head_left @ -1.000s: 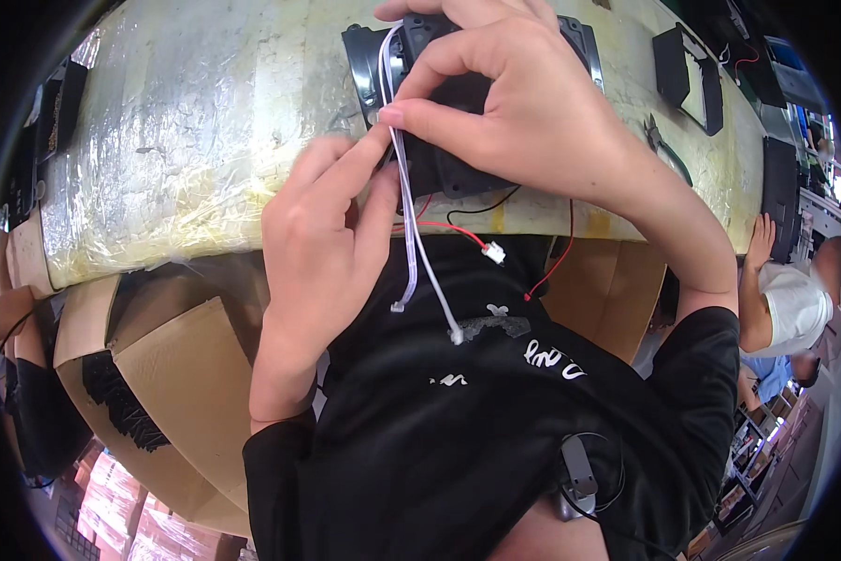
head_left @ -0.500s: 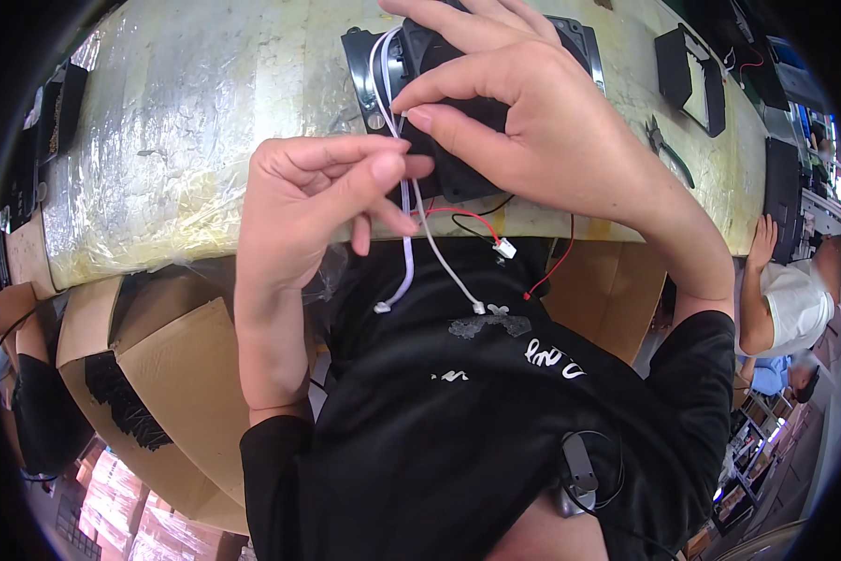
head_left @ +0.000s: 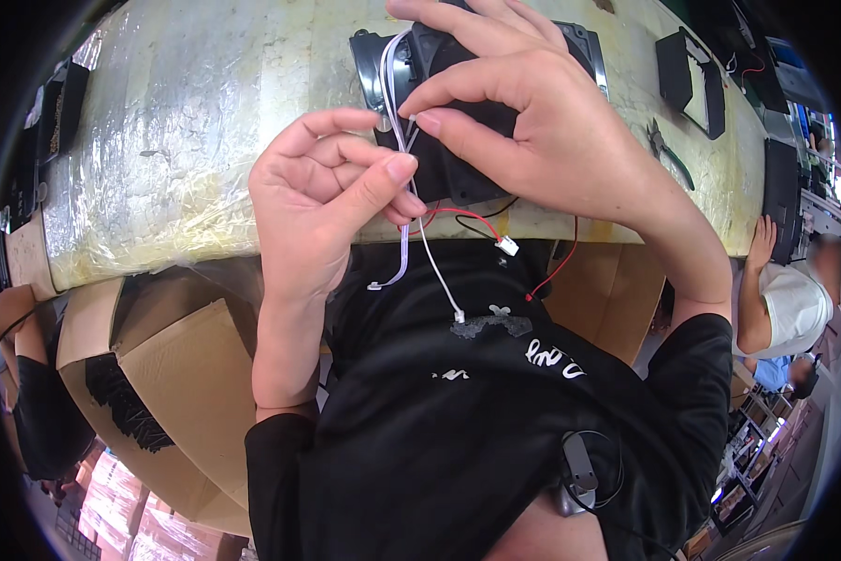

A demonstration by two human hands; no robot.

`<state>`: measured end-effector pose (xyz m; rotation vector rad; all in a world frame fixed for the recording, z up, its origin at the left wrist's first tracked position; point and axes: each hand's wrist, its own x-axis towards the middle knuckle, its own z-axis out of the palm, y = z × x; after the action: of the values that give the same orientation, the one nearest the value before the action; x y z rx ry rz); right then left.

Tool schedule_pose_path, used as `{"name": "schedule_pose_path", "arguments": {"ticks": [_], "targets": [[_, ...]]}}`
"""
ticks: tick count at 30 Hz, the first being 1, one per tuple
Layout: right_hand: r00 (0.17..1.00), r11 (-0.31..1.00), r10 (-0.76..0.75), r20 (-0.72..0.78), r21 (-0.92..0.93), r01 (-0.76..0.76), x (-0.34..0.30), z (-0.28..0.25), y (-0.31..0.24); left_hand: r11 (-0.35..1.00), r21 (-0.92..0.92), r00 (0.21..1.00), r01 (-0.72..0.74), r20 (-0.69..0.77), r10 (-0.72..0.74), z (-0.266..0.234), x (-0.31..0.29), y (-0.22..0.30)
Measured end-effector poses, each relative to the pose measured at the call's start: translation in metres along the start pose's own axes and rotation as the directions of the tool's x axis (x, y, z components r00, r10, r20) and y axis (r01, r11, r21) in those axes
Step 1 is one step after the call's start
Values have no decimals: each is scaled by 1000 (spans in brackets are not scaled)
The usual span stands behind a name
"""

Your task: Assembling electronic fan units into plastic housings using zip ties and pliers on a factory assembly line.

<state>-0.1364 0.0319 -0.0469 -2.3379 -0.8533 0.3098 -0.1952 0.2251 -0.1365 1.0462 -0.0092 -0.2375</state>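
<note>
Head view: on the pale desk (head_left: 205, 122), a black housing (head_left: 458, 173) is set at upper centre. Over it, the right hand (head_left: 560, 122) is pinched narrow by white cables (head_left: 404, 245); the left hand (head_left: 322, 192) is half-curled there; neither grip can be confirmed. Cables are best kept parallel, their connectors (head_left: 459, 318) unstrained.

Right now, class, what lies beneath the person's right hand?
Beneath the right hand is a black, boxy, plastic-looking device; its near edge and part of each side show. Thin white cables pass along its left side. Whatever the hand covers cannot be seen.
</note>
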Motion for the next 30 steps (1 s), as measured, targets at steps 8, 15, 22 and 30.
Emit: {"name": "schedule_pose_path", "arguments": {"ticks": [8, 15, 22, 30], "targets": [[1000, 1000, 10, 5, -14, -10, 0, -1, 0, 998, -58, 1000, 11, -19, -12, 3, 4, 2], [1000, 1000, 9, 0, -10, -9, -2, 0, 0, 996, -74, 999, 40, -14, -41, 1, 5, 1], [1000, 1000, 8, 19, -15, -8, 1, -1, 1, 995, -91, 999, 46, -22, -48, 1, 6, 1], [978, 995, -49, 204, -71, 65, 12, -20, 5, 1000, -12, 1000, 21, -21, -21, -1, 8, 0]]}}
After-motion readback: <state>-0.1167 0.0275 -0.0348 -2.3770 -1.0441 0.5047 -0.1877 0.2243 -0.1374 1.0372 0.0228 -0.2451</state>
